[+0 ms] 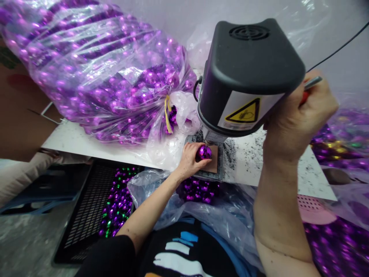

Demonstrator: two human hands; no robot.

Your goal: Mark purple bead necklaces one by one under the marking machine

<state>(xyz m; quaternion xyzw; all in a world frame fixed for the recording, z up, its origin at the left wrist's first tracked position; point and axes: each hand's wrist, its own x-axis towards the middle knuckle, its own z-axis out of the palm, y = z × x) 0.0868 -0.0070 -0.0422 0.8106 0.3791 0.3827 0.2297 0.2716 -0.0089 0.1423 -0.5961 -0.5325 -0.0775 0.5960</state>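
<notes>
Head view: a bag bulges at ten o'clock; sliding, it could crowd me. At one o'clock, the machine, with its hand-warning label, could pinch me if lowered askew. Toward three, my right hand wraps a handle; a slip could jerk it. Apart from it, near centre toward four, my left hand, over a block, clasps a ball; loosely held, it could roll.

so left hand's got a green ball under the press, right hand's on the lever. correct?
Wrong colour: the ball is purple, not green, as the head view shows. The left hand does have it under the press, and the right hand is on the lever.
</notes>
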